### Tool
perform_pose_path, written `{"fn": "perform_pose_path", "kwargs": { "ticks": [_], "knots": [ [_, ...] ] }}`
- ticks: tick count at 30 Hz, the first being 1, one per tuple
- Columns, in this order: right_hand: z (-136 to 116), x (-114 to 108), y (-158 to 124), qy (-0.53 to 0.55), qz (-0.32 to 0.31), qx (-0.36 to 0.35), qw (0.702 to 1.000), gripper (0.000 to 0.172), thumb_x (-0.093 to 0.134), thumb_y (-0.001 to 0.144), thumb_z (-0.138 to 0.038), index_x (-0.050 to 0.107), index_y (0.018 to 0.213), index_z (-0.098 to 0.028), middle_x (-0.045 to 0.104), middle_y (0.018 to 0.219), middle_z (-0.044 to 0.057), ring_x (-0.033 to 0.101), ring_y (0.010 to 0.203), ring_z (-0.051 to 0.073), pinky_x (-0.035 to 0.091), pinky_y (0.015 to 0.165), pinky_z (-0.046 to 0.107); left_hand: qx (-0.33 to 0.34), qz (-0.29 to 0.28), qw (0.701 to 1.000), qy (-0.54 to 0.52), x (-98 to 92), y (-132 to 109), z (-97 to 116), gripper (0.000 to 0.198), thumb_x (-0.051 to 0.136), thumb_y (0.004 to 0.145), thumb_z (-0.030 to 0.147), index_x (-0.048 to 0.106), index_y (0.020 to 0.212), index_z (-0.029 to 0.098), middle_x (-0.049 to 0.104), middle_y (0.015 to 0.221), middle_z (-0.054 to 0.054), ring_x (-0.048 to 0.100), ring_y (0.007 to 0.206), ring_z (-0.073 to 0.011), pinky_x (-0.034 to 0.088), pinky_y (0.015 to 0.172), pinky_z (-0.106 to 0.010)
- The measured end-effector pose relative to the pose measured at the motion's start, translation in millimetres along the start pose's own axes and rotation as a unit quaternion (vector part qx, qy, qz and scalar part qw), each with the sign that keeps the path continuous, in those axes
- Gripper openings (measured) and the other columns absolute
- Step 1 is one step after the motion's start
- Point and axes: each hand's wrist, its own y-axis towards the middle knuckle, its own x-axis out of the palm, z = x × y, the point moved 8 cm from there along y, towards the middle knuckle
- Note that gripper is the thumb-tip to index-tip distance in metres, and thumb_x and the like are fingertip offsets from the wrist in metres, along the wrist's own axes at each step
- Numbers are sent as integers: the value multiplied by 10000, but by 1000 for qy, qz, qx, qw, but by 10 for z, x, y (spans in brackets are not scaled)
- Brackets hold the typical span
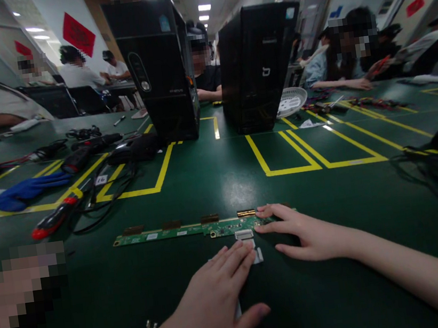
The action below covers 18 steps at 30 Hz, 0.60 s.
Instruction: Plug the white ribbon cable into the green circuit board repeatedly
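Left hand (219, 288) closest to my remote view, fingers together over a white strip (257, 256), I see the green circuit board (187, 232) just beyond, long axis left-to-right on the tabletop (335, 191), the nearer right hand (309, 233), fingers spread, over its right part.

Circuit board (183, 233): green, brown-gold tabs (210, 219) on far edge, whitish connector (244, 234) on near edge. Tabletop (192, 202) around board: dark green; yellow tape (292, 171) rectangles beyond board. Left tower (165, 95) and right tower (243, 74), both beyond board: black. Left of board: red/black hand tool (54, 218). Beyond that, left of board: blue glove (25, 194), whitish cuff.
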Motion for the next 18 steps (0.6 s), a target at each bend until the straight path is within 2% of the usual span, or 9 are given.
{"fn": "perform_pose_path", "kwargs": {
  "ticks": [9,18],
  "knots": [
    [-5,-18,-1,3,0,-3,1000,446,521,942,-317,501,1381,-246,381,1453,122,285,1415,255,315,1139,488,24,13,1000,-2,-113,-22,-30,662,432,950,584,342,1502,230,337,1564,-66,355,1410,-294,346,1126,-486],
    [18,-3,5,0,4,-21,1000,457,530,938,-313,494,1388,-243,381,1440,126,288,1410,250,319,1142,477,69,22,997,3,-184,-25,-51,618,489,952,520,353,1497,260,363,1557,-53,399,1390,-276,365,1120,-459]
  ]
}}
